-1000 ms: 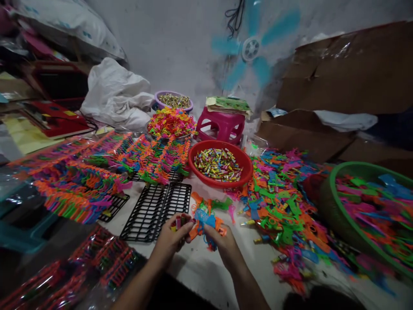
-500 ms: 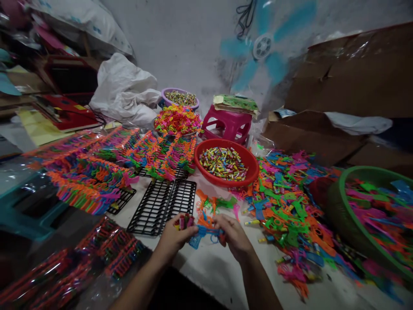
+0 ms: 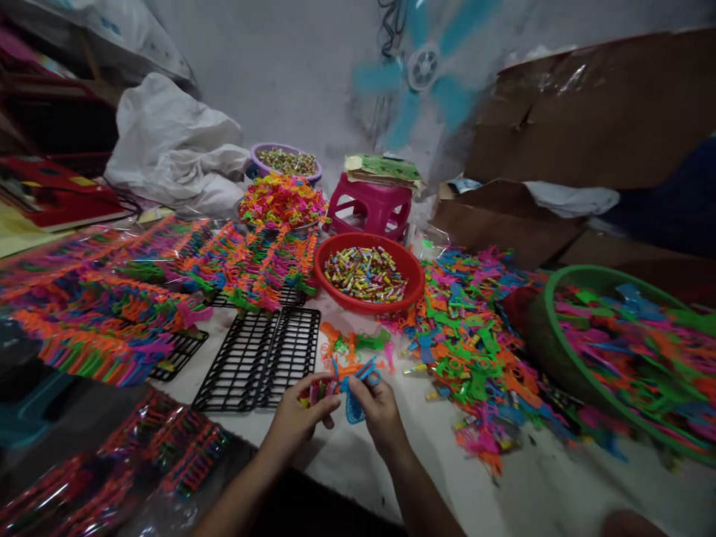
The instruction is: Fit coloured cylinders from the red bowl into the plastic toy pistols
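Observation:
My left hand [image 3: 297, 416] is closed around a small bunch of short coloured sticks [image 3: 317, 389], held just above the white table. My right hand [image 3: 379, 410] pinches a blue plastic toy piece [image 3: 358, 388] with a netted end, right beside the left hand. A few orange and green toy pieces [image 3: 352, 347] lie just beyond both hands. An empty black grid rack [image 3: 258, 358] lies to the left of my hands.
A red bowl [image 3: 335, 297] of small coloured sticks stands behind my hands. A wide heap of coloured plastic pieces [image 3: 475, 335] spreads to the right, beside a green basin [image 3: 564, 373] full of them. Filled racks [image 3: 139, 298] lie left; a pink stool [image 3: 372, 209] and cardboard stand behind.
My right hand has turned the blue piece upright and brought it closer to the left hand. The view has shifted slightly to the right.

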`<state>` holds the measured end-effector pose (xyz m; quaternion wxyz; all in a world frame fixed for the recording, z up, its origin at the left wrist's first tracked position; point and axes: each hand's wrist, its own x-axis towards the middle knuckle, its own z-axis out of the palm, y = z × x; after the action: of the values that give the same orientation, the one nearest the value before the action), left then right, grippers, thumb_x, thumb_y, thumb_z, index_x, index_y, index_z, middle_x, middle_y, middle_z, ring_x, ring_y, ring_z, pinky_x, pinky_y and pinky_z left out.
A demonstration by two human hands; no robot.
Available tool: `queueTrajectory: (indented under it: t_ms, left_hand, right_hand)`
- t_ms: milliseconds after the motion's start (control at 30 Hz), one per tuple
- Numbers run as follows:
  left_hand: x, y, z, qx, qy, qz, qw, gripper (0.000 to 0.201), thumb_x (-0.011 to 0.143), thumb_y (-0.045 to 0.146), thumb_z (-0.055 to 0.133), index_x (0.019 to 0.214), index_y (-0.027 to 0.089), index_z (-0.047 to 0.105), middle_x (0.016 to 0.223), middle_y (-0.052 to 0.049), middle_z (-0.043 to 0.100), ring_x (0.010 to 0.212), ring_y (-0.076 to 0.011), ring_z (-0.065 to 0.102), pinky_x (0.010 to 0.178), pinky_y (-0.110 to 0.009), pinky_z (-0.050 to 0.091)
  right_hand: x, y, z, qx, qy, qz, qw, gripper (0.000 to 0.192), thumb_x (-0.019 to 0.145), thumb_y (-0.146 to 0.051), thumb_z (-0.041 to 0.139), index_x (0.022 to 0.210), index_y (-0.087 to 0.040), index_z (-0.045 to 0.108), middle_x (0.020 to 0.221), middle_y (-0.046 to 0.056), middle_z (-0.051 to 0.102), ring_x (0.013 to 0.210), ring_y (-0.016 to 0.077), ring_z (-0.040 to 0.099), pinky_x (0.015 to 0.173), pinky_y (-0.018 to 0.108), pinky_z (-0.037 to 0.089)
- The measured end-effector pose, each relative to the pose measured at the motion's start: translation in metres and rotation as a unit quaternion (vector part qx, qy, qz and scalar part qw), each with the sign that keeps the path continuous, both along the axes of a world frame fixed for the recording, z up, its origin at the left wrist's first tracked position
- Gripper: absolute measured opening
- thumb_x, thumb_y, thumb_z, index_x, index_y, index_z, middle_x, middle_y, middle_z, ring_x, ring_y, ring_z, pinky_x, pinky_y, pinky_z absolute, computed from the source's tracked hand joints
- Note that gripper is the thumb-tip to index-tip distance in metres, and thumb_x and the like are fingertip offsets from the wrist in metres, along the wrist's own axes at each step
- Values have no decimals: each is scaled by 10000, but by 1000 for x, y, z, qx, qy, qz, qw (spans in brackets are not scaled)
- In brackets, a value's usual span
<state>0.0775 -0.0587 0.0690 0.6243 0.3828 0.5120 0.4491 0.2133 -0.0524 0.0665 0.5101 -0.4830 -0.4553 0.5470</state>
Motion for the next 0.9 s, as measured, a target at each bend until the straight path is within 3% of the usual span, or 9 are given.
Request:
queueTrajectory:
  t_ms: [100,300,600,767,900]
  left_hand:
    - [2,0,-2,27,14,-12,999,404,552,369,719,861,136,603,581,34,559,397,-77,501,403,-199,399]
    - [6,0,-5,51,47,-42,997,341,575,370,705,808,131,635,558,36,526,391,-66,458,382,-191,392]
    - [6,-3,-7,80,109,-68,989,287,621,333,671,832,139,665,554,17,542,401,-72,453,383,-186,388]
    - [6,-6,-10,87,124,-65,986,266,606,326,679,817,165,692,577,-2,596,424,-93,475,396,-188,381]
    - [8,-7,-11,121,163,-75,976,234,596,303,684,801,193,708,644,-26,663,585,-165,576,562,-236,455]
  right_hand:
    - [3,1,1,6,9,9,1000,237,748,-386,554,726,-150,561,642,-3,527,587,105,460,566,216,391]
    - [4,-2,-2,15,-2,2,1000,235,745,-393,547,714,-160,551,630,-5,518,599,115,464,587,226,400]
    - [9,-15,-9,71,-127,-47,988,274,783,-392,501,646,-158,533,556,-20,472,536,101,418,522,214,366]
    - [7,-16,-14,57,-100,-40,993,255,779,-397,511,721,-154,564,622,2,539,598,123,486,583,230,409]
    - [3,-18,-17,39,-33,-65,997,253,768,-410,520,781,-164,577,697,24,586,682,154,540,646,254,441]
